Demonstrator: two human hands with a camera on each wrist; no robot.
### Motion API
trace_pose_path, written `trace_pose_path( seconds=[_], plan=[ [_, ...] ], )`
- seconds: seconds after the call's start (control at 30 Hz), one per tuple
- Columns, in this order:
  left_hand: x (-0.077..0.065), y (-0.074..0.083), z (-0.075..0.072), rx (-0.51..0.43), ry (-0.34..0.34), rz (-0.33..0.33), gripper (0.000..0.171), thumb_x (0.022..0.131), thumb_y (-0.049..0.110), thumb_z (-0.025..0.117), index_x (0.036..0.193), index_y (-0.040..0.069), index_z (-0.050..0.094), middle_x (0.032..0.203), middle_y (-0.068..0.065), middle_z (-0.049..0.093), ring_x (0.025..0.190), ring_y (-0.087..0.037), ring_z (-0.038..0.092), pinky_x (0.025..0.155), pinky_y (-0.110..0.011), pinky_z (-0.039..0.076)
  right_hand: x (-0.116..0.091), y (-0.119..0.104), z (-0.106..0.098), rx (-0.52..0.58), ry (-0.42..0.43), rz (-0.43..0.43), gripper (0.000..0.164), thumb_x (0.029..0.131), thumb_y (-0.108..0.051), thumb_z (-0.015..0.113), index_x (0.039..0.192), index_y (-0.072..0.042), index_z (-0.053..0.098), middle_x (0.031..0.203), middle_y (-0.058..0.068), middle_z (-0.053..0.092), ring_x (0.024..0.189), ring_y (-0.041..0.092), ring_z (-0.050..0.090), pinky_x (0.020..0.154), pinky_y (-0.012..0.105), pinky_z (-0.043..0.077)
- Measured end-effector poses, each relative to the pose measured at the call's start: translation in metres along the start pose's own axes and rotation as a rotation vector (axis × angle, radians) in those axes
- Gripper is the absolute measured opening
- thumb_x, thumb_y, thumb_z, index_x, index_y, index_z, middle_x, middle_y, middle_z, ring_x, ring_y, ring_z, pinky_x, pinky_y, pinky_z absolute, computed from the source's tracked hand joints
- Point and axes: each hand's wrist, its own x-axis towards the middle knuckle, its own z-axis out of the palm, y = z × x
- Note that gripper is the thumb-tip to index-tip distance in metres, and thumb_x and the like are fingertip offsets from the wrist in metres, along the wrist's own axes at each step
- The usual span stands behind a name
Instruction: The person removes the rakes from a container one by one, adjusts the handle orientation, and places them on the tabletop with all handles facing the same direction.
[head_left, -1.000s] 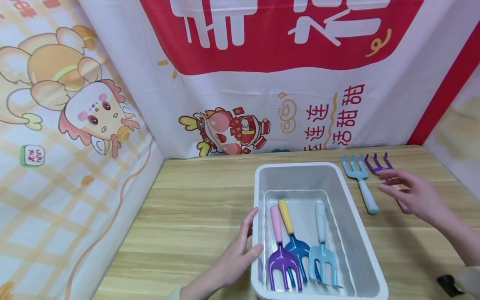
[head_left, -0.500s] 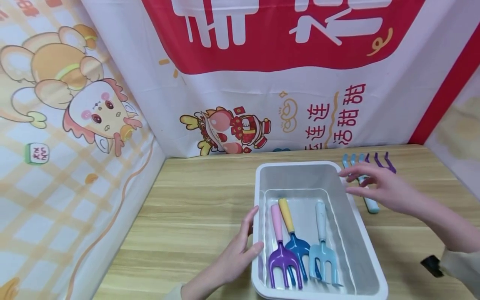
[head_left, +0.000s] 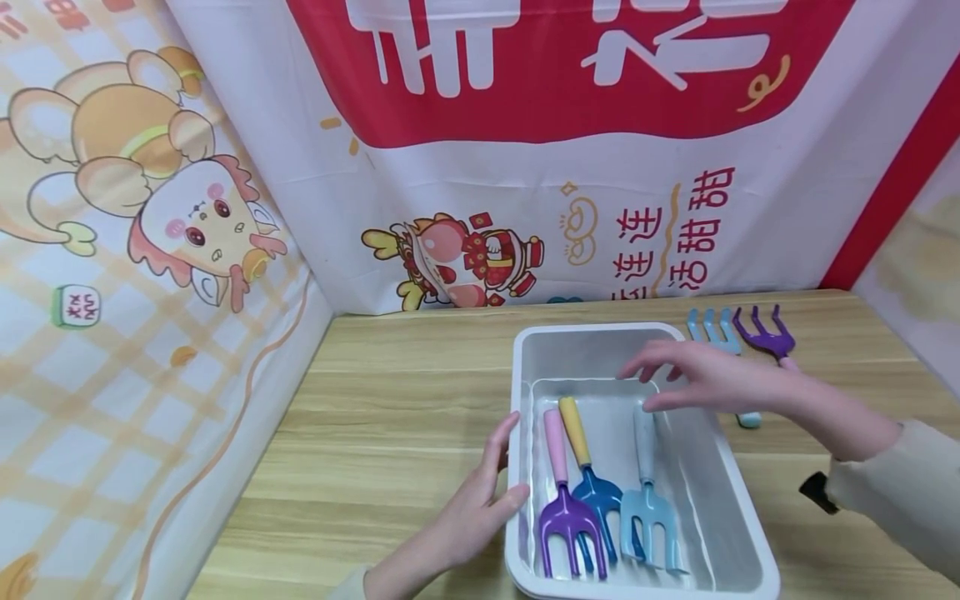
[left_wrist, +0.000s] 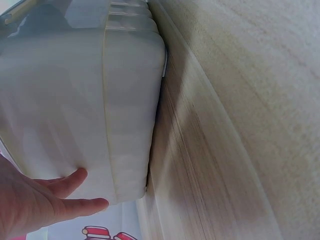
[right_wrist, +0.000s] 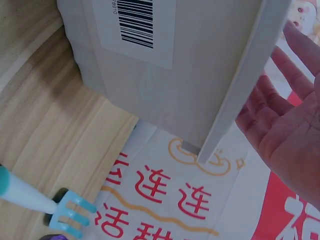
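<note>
A grey plastic bin [head_left: 594, 332] holds three garden hand forks: a purple fork with a pink handle [head_left: 567, 517], a dark blue one with a yellow handle [head_left: 592, 492], and a light blue fork [head_left: 647, 508]. My left hand [head_left: 476, 504] rests against the bin's left side; in the left wrist view its fingers touch the outer wall. Above the bin's right part hovers my right hand [head_left: 712, 379], fingers loosely bent and holding nothing. Right of the bin lie a light blue hand rake [right_wrist: 70, 212], partly behind my right arm in the head view, and a purple hand rake [head_left: 768, 337].
The bin stands on a wood-grain table [head_left: 375, 417]. A printed cloth [head_left: 465, 192] hangs along the table's back edge, and another patterned cloth [head_left: 165, 350] covers the left side. A barcode label [right_wrist: 137, 30] shows on the bin's outer wall.
My right hand has moved left from over the rakes on the table to above the bin. The left hand has stayed at the bin's side.
</note>
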Motion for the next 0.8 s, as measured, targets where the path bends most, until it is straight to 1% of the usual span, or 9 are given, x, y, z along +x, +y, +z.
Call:
trace_pose_path(
  seconds=[0.23,0.33,0.47,0.57,0.67,0.8],
  plan=[
    [0.0,0.0,0.0,-0.003,0.003,0.004,0.073,0.097,0.035,0.048,0.156,0.027,0.005,0.15,-0.016,0.034,0.128,-0.031,0.044,0.098,-0.05,0.043,0.018,0.003,0.004,-0.005,-0.094,-0.023,0.042,0.086,-0.042,0.071,0.12,-0.02,0.065,0.116,-0.006,0.063,0.103,0.017,0.059,0.085,0.046,0.051],
    [0.0,0.0,0.0,-0.004,0.001,0.007,0.074,0.097,0.034,0.048,0.156,0.025,0.005,0.151,-0.016,0.034,0.128,-0.031,0.044,0.098,-0.05,0.043,0.025,0.005,0.006,-0.003,-0.134,-0.018,0.042,0.086,-0.039,0.072,0.121,-0.017,0.065,0.116,-0.006,0.064,0.104,0.02,0.059,0.086,0.045,0.05],
    [0.0,0.0,0.0,0.0,0.0,0.003,0.073,0.097,0.035,0.048,0.156,0.025,0.005,0.151,-0.016,0.034,0.128,-0.031,0.044,0.098,-0.05,0.044,0.034,0.008,0.008,0.003,-0.204,-0.002,0.043,0.085,-0.033,0.075,0.121,-0.013,0.065,0.116,-0.005,0.064,0.104,0.019,0.058,0.088,0.043,0.049],
    [0.0,0.0,0.0,0.003,0.001,-0.005,0.073,0.097,0.035,0.047,0.156,0.028,0.005,0.15,-0.016,0.034,0.129,-0.032,0.044,0.098,-0.05,0.044,0.04,0.01,0.009,0.018,-0.273,0.027,0.043,0.084,-0.029,0.076,0.122,-0.012,0.065,0.116,-0.005,0.064,0.105,0.018,0.058,0.09,0.044,0.049],
    [-0.001,0.0,0.0,0.006,0.003,-0.009,0.073,0.097,0.035,0.048,0.156,0.03,0.005,0.15,-0.016,0.034,0.129,-0.032,0.043,0.098,-0.051,0.044,0.047,0.013,0.012,0.04,-0.335,0.072,0.042,0.082,-0.026,0.078,0.121,-0.015,0.066,0.117,-0.004,0.064,0.107,0.019,0.056,0.093,0.044,0.048],
    [0.0,0.001,0.0,0.01,0.006,-0.001,0.073,0.097,0.034,0.048,0.156,0.029,0.005,0.151,-0.016,0.034,0.129,-0.03,0.044,0.098,-0.051,0.043,0.053,0.018,0.015,0.052,-0.39,0.127,0.041,0.08,-0.024,0.08,0.119,-0.02,0.067,0.118,-0.003,0.064,0.109,0.021,0.055,0.094,0.044,0.048]
  ],
)
